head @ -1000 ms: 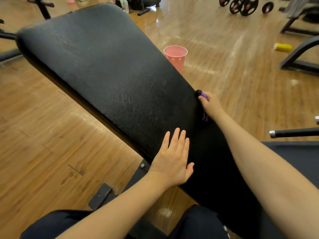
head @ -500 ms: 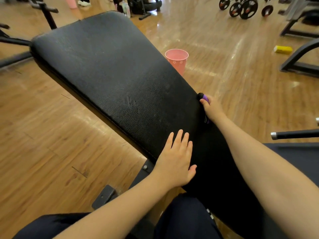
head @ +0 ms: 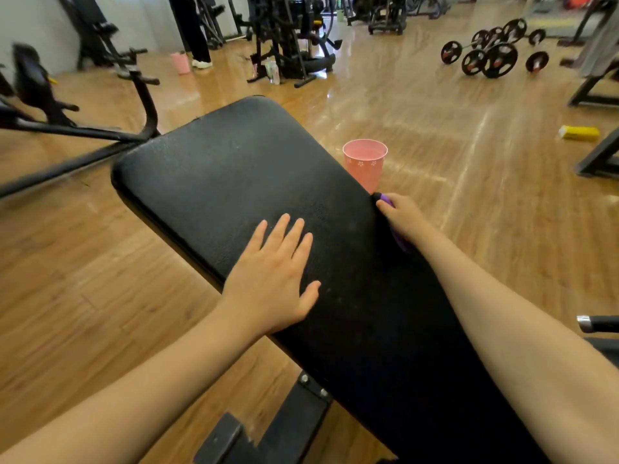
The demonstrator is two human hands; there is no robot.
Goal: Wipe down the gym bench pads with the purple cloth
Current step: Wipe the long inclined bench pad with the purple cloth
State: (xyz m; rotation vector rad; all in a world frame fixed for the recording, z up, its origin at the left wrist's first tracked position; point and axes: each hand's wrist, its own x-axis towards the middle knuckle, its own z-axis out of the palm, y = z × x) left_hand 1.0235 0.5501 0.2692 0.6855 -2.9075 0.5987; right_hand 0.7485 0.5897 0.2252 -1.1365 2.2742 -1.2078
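While left hand [head: 273, 283] lies flat, fingers straight and spread, on black textured vinyl bench pad [head: 234, 182], right hand [head: 403, 219] curls over pad's right edge, gripping crumpled purple cloth [head: 400, 241] against it. Pink plastic cup [head: 365, 164] on wooden plank floor [head: 469, 202] just beyond that edge. Pad's far rounded end bare. Barbell plates [head: 492, 55] well apart.

Black bench pad [head: 234, 182], purple cloth [head: 388, 199], pink flower-dotted bucket [head: 365, 164].
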